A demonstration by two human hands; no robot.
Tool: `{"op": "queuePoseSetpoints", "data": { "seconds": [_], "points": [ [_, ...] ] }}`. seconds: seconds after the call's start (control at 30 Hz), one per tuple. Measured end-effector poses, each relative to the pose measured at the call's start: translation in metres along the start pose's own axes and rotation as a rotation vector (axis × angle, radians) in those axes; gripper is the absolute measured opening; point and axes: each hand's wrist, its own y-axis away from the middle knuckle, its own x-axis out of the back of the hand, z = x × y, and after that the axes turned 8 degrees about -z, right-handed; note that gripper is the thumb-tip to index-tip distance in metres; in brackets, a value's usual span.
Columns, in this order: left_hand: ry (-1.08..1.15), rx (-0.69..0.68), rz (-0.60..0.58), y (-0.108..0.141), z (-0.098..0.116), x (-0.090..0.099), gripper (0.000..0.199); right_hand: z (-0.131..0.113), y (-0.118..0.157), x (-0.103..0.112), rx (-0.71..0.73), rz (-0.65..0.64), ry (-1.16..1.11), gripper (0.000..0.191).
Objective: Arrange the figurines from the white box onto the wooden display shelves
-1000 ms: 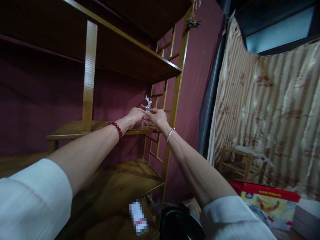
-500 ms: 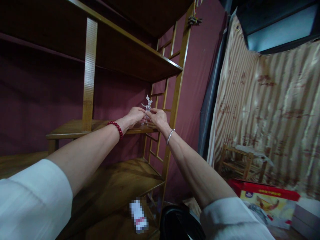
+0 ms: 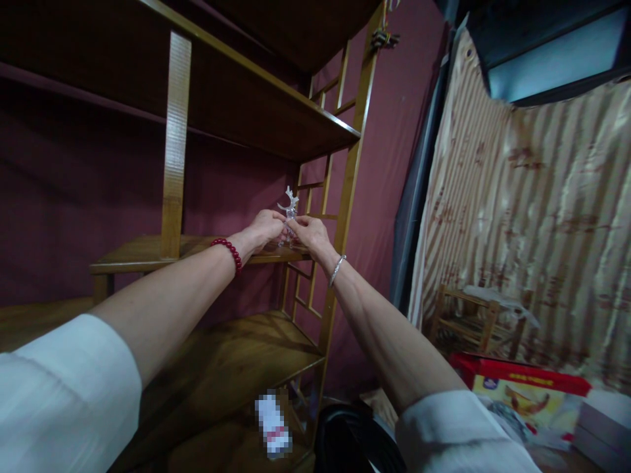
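A clear glass-like deer figurine [image 3: 290, 209] with antlers stands upright at the right end of the middle wooden shelf [image 3: 138, 249]. My left hand [image 3: 267, 226] pinches it from the left, a red bead bracelet on the wrist. From the right, my right hand [image 3: 310, 231] closes its thumb and fingers on the body, with a silver bracelet on that wrist. The figurine's legs show below my fingers, at the shelf surface. My fingers cover part of its middle.
A wooden post [image 3: 176, 144] rises left of my hands, and an upper shelf [image 3: 276, 98] runs overhead. Lattice side bars [image 3: 315, 186] stand close on the right. A red and yellow box [image 3: 532, 401], a small wooden stool [image 3: 468, 315] and a striped curtain [image 3: 552, 197] are at right.
The figurine has shifted very slightly left, and my right hand with it. Both hands stay on it at the same shelf.
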Motion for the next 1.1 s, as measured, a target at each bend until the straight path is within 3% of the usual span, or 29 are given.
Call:
{"op": "queuePoseSetpoints", "data": {
  "seconds": [0.73,1.1],
  "points": [
    [-0.114,0.023,0.029,-0.0055,-0.0045,0.0011,0.008,0.0039,0.0015,-0.0026,-0.029,-0.039,-0.096,0.044],
    [-0.132,0.062,0.038,-0.0029,-0.001,-0.0007,0.006,0.0022,0.0066,-0.0019,-0.023,-0.036,0.006,0.052]
  ]
}}
